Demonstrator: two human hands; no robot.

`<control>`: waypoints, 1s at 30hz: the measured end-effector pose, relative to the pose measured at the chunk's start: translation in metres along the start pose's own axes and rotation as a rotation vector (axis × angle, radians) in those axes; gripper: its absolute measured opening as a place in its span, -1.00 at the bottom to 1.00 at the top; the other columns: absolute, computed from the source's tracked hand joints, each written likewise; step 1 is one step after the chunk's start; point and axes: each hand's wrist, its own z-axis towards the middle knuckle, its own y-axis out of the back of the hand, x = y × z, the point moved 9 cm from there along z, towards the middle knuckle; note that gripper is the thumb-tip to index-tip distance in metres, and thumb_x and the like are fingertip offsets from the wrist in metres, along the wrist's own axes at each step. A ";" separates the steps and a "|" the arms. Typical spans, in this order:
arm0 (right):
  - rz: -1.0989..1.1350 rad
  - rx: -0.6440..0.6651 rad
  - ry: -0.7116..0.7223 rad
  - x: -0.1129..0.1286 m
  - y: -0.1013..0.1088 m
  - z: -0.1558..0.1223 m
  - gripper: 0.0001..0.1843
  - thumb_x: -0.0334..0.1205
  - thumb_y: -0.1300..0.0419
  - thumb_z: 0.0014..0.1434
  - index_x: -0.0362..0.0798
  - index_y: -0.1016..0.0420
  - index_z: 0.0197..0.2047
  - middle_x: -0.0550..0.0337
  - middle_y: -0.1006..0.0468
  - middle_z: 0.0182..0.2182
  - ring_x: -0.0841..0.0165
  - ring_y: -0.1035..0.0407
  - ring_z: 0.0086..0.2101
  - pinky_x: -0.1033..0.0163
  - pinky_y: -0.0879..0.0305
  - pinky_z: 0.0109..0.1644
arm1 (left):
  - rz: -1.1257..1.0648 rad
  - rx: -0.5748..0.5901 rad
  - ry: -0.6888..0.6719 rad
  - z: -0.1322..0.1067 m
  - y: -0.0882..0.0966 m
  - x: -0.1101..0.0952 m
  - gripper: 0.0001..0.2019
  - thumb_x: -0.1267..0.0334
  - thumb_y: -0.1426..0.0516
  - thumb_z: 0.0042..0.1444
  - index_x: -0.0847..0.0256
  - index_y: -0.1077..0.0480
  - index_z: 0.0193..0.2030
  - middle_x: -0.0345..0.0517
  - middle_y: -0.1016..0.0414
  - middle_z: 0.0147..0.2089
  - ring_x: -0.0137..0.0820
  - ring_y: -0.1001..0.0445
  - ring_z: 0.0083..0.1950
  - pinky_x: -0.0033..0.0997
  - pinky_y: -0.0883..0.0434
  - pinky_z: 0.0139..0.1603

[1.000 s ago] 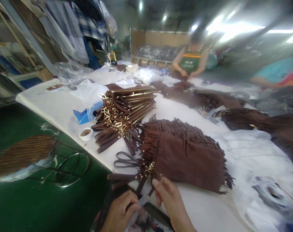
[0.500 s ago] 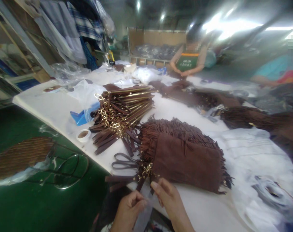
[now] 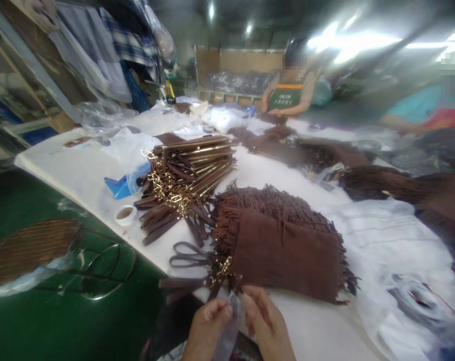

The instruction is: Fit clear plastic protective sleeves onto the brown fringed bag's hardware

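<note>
My left hand [image 3: 208, 321] pinches a clear plastic sleeve [image 3: 229, 328] between thumb and fingers. The upper end of this sleeve lies by the end of a dark brown strap [image 3: 232, 287]. Close on the right, my right hand [image 3: 267, 321] has its thumb and fingers bent together beside the strap and sleeve; what they hold, if anything, is hidden. Just beyond both hands, a brown suede fringed bag [image 3: 287, 250] lies flat on a stack of fringed pieces [image 3: 265, 200]. Gold clasps [image 3: 223, 268] and a looped strap [image 3: 190, 253] stick out at its left.
Brown pouches with gold zippers [image 3: 197, 160] are piled further back on the white table [image 3: 73, 165]. A tape roll [image 3: 125, 214] sits near the left edge. White plastic [image 3: 381, 240] covers the right side. A stool [image 3: 35, 250] stands left; two people [image 3: 291, 95] are across the table.
My left hand has risen slightly and moved right, bringing the sleeve up to the strap's end. My right hand has dropped a little. The view has shifted slightly.
</note>
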 end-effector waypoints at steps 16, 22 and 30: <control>-0.283 -0.147 0.098 0.012 0.007 -0.008 -0.60 0.17 -0.07 0.18 0.01 -0.41 -0.41 0.27 -0.46 -0.55 0.36 -0.31 -0.53 0.34 -0.19 -0.44 | 0.148 -0.133 -0.105 0.001 -0.004 -0.024 -0.53 -0.12 -0.33 -0.15 0.30 -0.57 -0.31 -0.12 -0.49 -0.49 -0.36 -0.41 -0.43 -0.46 -0.32 -0.38; -0.105 -0.139 0.023 0.011 0.009 -0.002 -0.60 0.15 -0.10 0.16 0.00 -0.35 -0.47 0.37 -0.24 -0.64 0.43 -0.11 -0.60 0.36 -0.05 -0.54 | 0.119 -0.091 -0.060 -0.007 -0.020 -0.029 -0.48 -0.16 -0.29 -0.11 0.32 -0.56 -0.24 -0.08 -0.51 -0.46 -0.32 -0.44 -0.40 -0.50 -0.31 -0.46; -0.233 -0.140 0.027 0.026 0.009 0.008 -0.69 0.03 -0.06 0.19 0.00 -0.35 -0.44 0.30 -0.39 -0.55 0.35 -0.28 -0.47 0.33 -0.18 -0.39 | 0.009 -0.100 -0.076 -0.004 -0.021 -0.035 -0.44 -0.12 -0.32 -0.12 0.30 -0.49 -0.11 0.04 -0.59 -0.31 -0.27 -0.53 -0.34 -0.37 -0.43 -0.29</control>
